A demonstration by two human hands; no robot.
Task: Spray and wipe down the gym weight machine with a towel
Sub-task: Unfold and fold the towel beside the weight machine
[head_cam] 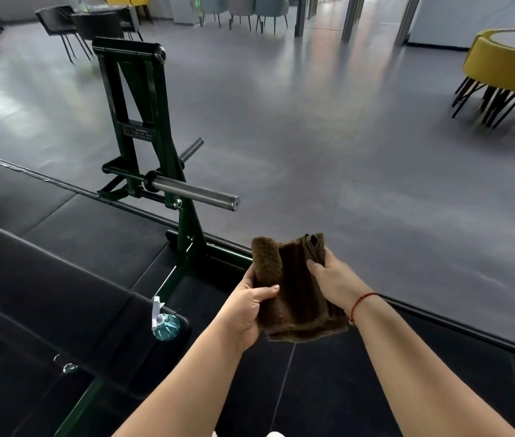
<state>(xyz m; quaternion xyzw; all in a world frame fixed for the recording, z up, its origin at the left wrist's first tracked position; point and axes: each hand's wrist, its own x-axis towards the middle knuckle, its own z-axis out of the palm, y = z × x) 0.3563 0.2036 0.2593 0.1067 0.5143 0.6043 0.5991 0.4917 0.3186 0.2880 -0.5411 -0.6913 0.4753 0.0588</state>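
Mostly the fingers are lost behind the cloth, and the red label on the weight machine (142, 130) is too blurred to read (its green base runs out of view at the bottom edge). The brown towel (300, 294) is thick, folded and bunched, held up in front of the person above the black floor mats. The left grip (246, 307) closes thumb-over on its left edge, and the right grip (331, 279) pinches the upper right corner. A spray bottle (165, 324) of blue liquid stands on the black pad (60, 294), low to the left of the hands. Yellow chairs (502, 64) sit well apart.
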